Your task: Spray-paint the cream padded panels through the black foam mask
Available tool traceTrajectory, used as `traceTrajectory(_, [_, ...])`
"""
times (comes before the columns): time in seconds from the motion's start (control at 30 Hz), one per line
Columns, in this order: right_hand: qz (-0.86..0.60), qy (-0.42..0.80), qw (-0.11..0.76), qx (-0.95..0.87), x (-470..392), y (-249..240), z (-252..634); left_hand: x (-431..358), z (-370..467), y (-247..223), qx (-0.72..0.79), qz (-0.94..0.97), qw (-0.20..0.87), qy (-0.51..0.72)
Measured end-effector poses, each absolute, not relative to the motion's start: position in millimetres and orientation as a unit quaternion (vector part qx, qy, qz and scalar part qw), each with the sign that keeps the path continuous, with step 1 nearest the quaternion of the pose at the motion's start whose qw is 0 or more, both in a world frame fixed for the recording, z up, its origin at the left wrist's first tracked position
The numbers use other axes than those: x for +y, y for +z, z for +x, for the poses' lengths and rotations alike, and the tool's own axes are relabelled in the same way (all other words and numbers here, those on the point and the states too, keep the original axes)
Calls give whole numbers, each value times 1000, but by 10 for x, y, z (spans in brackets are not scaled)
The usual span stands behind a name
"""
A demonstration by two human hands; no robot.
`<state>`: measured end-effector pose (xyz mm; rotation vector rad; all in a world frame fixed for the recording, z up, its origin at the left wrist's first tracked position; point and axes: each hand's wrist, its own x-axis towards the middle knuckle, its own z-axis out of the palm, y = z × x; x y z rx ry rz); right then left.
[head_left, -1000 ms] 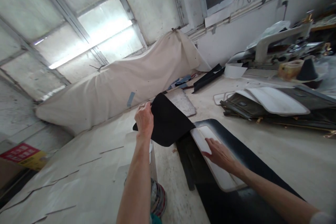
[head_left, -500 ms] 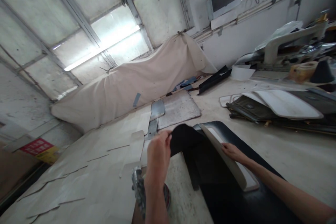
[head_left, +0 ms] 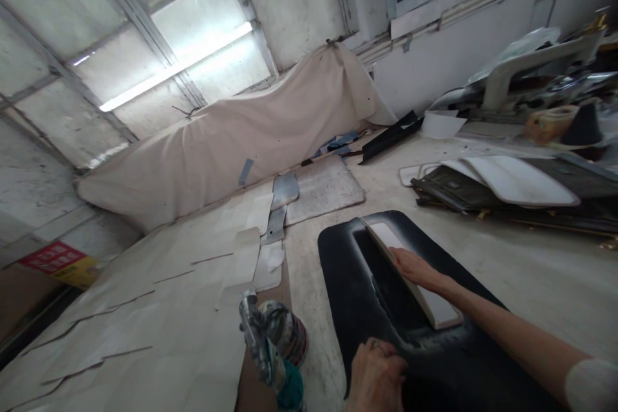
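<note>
Behind the worktable (head_left: 309, 283), frosted window panes (head_left: 294, 6) and a lit tube lamp (head_left: 178, 67) are partly hidden by a draped beige cloth (head_left: 232, 148); what is covered by it cannot be seen. On the table a black sheet (head_left: 338, 264) is laid, its near end cut off by the lower edge of the view. A white panel (head_left: 439, 306) is rested on the sheet, tilted, with its left long side raised. That side is gripped by the right hand (head_left: 418, 268); the thumb is hidden from view.

The left hand (head_left: 379, 370) is set low on the sheet, near its left side, with the fingers bent. Its wrist is cut off by the frame, and whether the sheet is pinched or only touched cannot be told.

To the left a spray gun (head_left: 258, 335) is stood just beside a stained tin (head_left: 299, 338), the lower part of the gun being blurred. At the right, olive fabric pieces (head_left: 444, 187) are stacked, partly covered by white panels (head_left: 526, 183). The machine (head_left: 499, 87) beyond is half masked by clear plastic (head_left: 524, 55), and its details are hard to make out.
</note>
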<state>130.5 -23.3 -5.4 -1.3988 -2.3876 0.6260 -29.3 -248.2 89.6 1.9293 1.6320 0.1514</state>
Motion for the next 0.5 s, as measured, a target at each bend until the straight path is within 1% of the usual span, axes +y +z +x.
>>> traceTrajectory(0.13, [-490,192,132,-840,-372,34,1181,-2587,-243,618,557,729,395,35])
traceTrajectory(0.2, [-495,184,121,-841,-425,76,1122,-2609,-225,599,563,718,404,68])
traceTrajectory(0.23, [-495,180,116,-842,-446,94,1099,-2606,-235,611,588,704,386,94])
traceTrajectory(0.3, [-494,175,108,-845,-475,118,1072,-2572,-300,629,669,658,315,141])
traceTrajectory(0.4, [-489,174,100,-849,-492,127,1066,-2469,-479,535,779,566,222,157])
traceTrajectory(0.5, [-480,177,91,-854,-477,107,1077,-2369,-647,310,801,525,207,200])
